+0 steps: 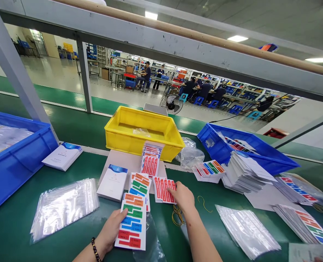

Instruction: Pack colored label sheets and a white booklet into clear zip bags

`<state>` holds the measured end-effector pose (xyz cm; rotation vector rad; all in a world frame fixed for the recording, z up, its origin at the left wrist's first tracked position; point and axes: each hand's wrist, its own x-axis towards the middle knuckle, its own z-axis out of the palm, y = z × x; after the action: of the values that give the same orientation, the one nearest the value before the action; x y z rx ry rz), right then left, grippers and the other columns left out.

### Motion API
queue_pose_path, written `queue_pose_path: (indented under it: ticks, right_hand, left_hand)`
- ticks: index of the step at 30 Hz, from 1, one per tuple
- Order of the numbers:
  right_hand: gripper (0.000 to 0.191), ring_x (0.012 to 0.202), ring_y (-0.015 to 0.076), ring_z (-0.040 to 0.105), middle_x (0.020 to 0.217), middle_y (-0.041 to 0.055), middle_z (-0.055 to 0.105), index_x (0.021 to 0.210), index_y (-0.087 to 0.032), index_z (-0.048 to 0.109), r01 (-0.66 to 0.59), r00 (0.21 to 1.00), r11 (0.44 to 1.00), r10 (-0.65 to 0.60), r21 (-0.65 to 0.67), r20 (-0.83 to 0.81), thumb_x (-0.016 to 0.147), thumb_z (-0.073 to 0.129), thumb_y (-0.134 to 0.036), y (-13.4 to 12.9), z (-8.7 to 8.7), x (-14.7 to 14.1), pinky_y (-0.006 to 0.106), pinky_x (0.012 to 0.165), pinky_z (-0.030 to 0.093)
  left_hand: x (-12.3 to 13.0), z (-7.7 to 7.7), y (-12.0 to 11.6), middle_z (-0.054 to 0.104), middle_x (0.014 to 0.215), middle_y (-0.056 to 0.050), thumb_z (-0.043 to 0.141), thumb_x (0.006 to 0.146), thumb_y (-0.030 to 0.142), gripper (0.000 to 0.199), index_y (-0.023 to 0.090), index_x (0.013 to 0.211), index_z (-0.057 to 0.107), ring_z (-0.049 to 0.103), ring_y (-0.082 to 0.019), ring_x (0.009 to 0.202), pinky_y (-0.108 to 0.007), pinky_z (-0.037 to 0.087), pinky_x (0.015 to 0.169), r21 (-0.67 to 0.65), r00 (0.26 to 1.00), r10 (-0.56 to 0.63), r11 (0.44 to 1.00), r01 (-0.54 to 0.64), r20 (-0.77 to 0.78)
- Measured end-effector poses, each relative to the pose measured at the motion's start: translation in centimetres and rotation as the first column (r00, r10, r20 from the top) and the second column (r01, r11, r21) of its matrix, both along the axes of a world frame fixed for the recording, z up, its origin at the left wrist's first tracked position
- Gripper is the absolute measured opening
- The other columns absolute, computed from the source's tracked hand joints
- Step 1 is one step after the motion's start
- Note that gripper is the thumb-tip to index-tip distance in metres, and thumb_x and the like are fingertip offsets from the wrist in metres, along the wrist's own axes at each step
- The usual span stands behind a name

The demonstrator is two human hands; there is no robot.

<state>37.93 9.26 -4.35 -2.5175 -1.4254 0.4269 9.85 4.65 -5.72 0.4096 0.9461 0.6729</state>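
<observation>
My left hand, a beaded bracelet at its wrist, grips a label sheet with orange, green, blue and red stickers, thumb on top. Behind it lies a small pile of similar coloured label sheets, partly covered by the held one. My right hand pinches the right edge of the red label sheets; its fingertips are partly hidden. Beside the coloured pile is a stack of white booklets with blue tops. More red label sheets lean against the yellow bin. Rubber bands lie under my right wrist.
Clear plastic bags lie at left, more bags at right. Blue bins flank the bench. Stacked booklets and label sheets fill the right side. A metal frame crosses overhead; people sit beyond.
</observation>
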Motion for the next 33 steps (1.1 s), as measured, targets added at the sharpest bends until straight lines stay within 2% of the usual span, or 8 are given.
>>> queue_pose_path:
  ticks: [7,13,15,20,24,26,28,33]
  right_hand:
    - [0.042,0.067,0.0203,0.063,0.075,0.0062,0.066,0.107,-0.011,0.057,-0.011,0.9,0.971,0.113,0.238,-0.421,0.082,0.044,-0.042,-2.3,2.3,-0.9,0.028,0.057,0.046]
    - [0.06,0.042,0.0101,0.047,0.055,-0.0054,0.052,0.106,-0.012,0.055,0.072,0.345,0.955,0.247,0.288,-0.905,0.061,0.073,-0.047,-6.1,1.7,-8.8,0.023,0.041,0.039]
    - [0.062,0.04,0.0089,0.045,0.054,-0.0077,0.05,0.112,-0.013,0.052,0.054,0.332,0.965,0.225,0.256,-0.916,0.062,0.073,-0.042,-6.8,0.5,-10.8,0.022,0.04,0.039]
    - [0.057,0.053,0.0107,0.051,0.062,-0.0053,0.055,0.117,-0.017,0.05,0.075,0.527,0.924,0.284,0.376,-0.801,0.066,0.071,-0.031,-7.1,-0.9,-10.9,0.023,0.053,0.043]
    - [0.051,0.059,0.0136,0.058,0.071,-0.0001,0.061,0.106,-0.017,0.058,0.05,0.271,0.943,0.304,0.329,-0.913,0.063,0.074,-0.04,-6.9,0.6,-9.9,0.024,0.054,0.046]
    - [0.042,0.063,0.0171,0.062,0.07,0.0032,0.065,0.094,-0.015,0.064,-0.102,0.101,0.952,0.298,0.288,-0.949,0.064,0.074,-0.042,-7.0,1.8,-9.6,0.028,0.059,0.049]
    - [0.033,0.065,0.0194,0.064,0.069,0.0054,0.068,0.084,-0.013,0.068,-0.139,0.071,0.942,0.316,0.304,-0.946,0.065,0.075,-0.04,-6.9,3.0,-9.3,0.032,0.064,0.05]
    - [0.031,0.069,0.0217,0.066,0.08,0.0075,0.071,0.09,-0.017,0.07,0.273,0.167,0.848,0.424,0.455,-0.89,0.067,0.075,-0.036,-6.4,5.8,-8.0,0.033,0.062,0.053]
  left_hand:
    - [0.0,-0.4,0.0,0.075,0.072,-0.01,0.075,0.062,0.047,0.043,0.008,0.078,0.066,0.071,-0.024,0.065,-0.031,0.057,0.063,0.032,0.997,0.004,0.999,-0.006,0.075]
    - [0.0,-0.5,-0.3,0.075,0.079,-0.01,0.063,0.071,0.056,0.051,0.009,0.09,0.067,0.071,-0.024,0.073,-0.031,0.055,0.068,0.104,0.989,0.022,0.994,-0.037,0.147]
    - [0.1,-0.6,-0.5,0.075,0.078,-0.011,0.066,0.068,0.055,0.05,0.008,0.086,0.068,0.07,-0.023,0.071,-0.03,0.054,0.066,0.148,0.988,-0.001,0.989,-0.022,0.153]
    - [0.2,-0.4,-1.1,0.074,0.073,-0.01,0.077,0.058,0.047,0.047,0.01,0.083,0.067,0.068,-0.022,0.063,-0.03,0.052,0.061,0.216,0.993,-0.057,0.976,0.033,0.107]
    - [0.0,0.2,-1.5,0.072,0.072,-0.009,0.072,0.064,0.051,0.047,0.01,0.085,0.066,0.066,-0.02,0.062,-0.031,0.05,0.063,0.313,0.985,-0.158,0.941,0.128,0.074]
    - [-0.4,1.0,-1.6,0.071,0.074,-0.009,0.066,0.068,0.054,0.048,0.01,0.087,0.065,0.065,-0.02,0.064,-0.032,0.05,0.065,0.409,0.971,-0.24,0.886,0.219,0.0]
    - [-0.8,2.2,-1.6,0.07,0.081,-0.008,0.062,0.073,0.05,0.042,0.012,0.09,0.065,0.064,-0.021,0.072,-0.032,0.049,0.069,0.557,0.947,-0.274,0.766,0.321,-0.17]
    - [-2.0,5.1,-1.5,0.064,0.075,-0.002,0.056,0.076,0.018,0.007,0.017,0.078,0.063,0.056,-0.017,0.071,-0.027,0.044,0.068,0.695,0.732,-0.004,0.309,0.649,-0.682]
